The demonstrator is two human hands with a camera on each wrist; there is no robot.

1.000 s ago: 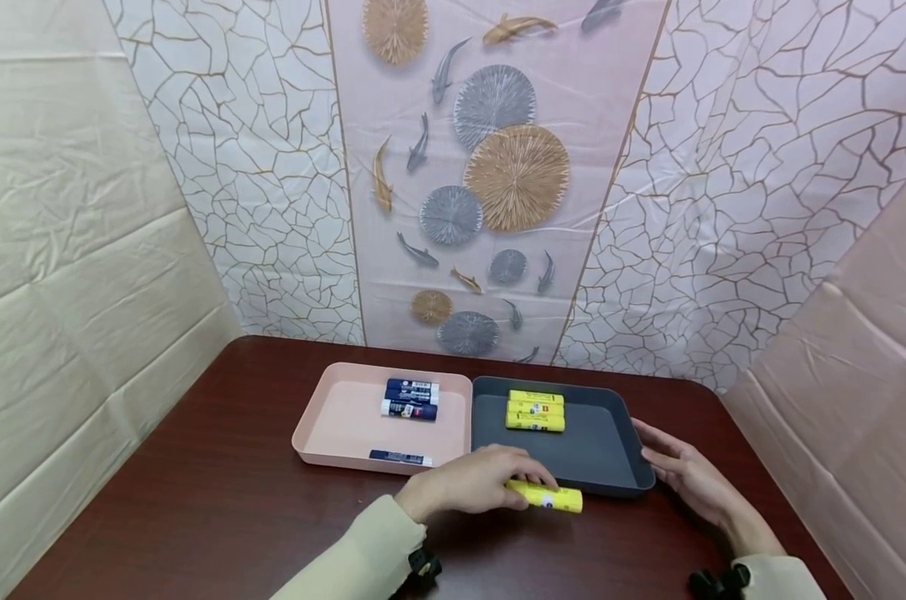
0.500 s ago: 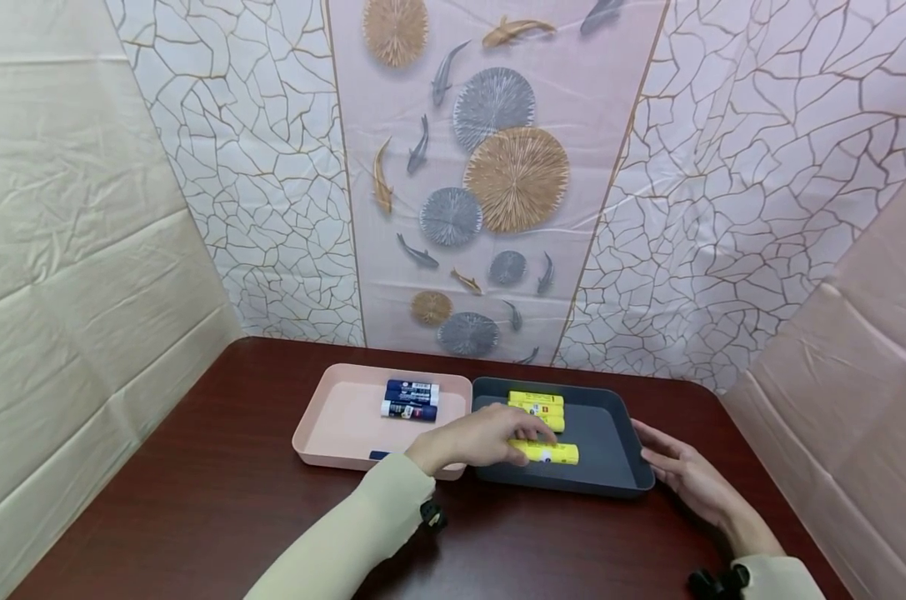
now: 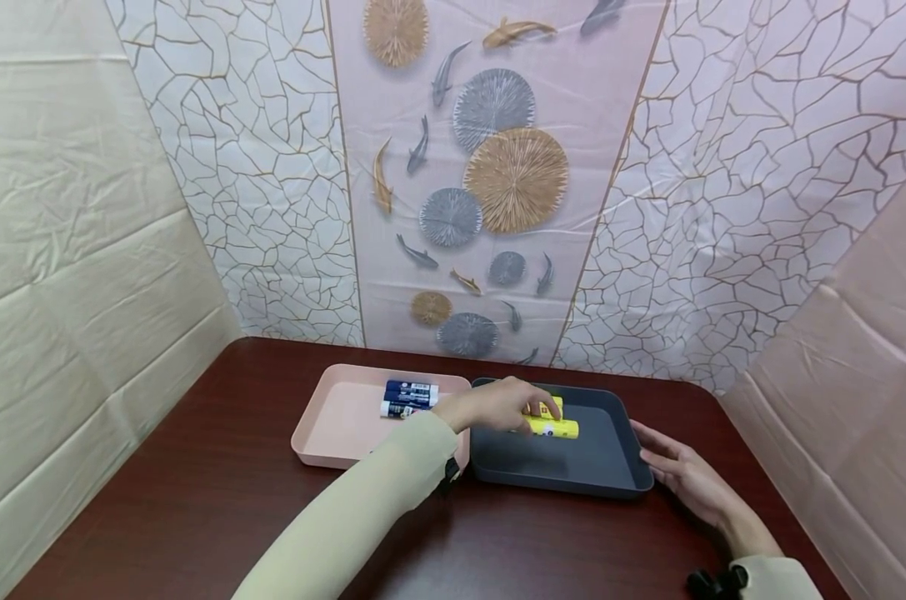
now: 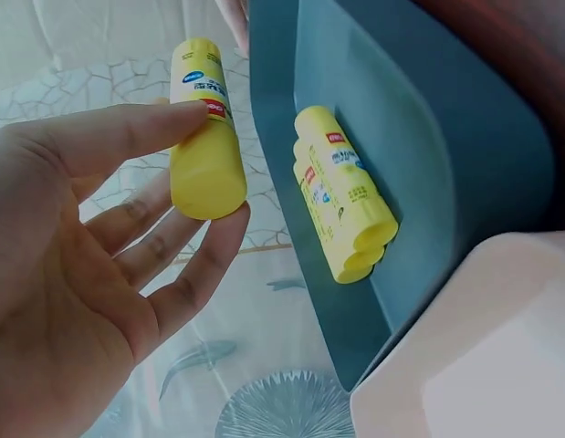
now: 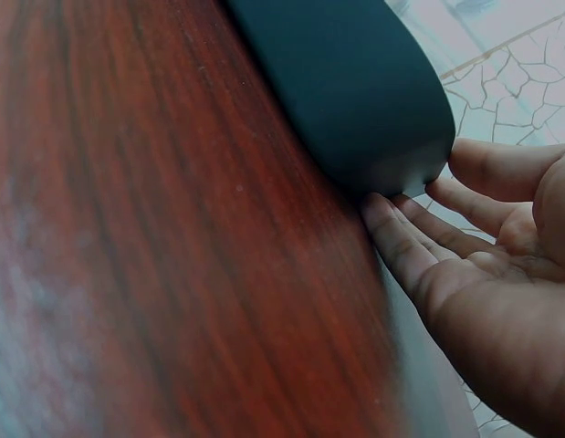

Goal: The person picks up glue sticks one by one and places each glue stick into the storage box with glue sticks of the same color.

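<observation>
My left hand (image 3: pixel 507 405) pinches a yellow glue stick (image 3: pixel 561 428) between thumb and fingers, held over the dark grey tray (image 3: pixel 565 475). In the left wrist view the held glue stick (image 4: pixel 207 137) is apart from the several yellow glue sticks (image 4: pixel 341 196) grouped in that tray. From the head view my left hand partly hides this group. At the tray's right end, my right hand (image 3: pixel 688 479) touches the outer wall. The right wrist view shows its fingertips (image 5: pixel 381 208) against the tray's corner, fingers mostly straight.
A pink tray (image 3: pixel 325 417) adjoins the dark one on its left and holds several navy glue sticks (image 3: pixel 411 392); my left sleeve covers part of it. Both trays stand on a reddish-brown table (image 3: pixel 220 467), with patterned cloth (image 3: pixel 287 208) behind.
Carrying the glue stick, my left hand has moved from in front of the dark tray to over it, toward the yellow group. My right hand has stayed at the tray's end.
</observation>
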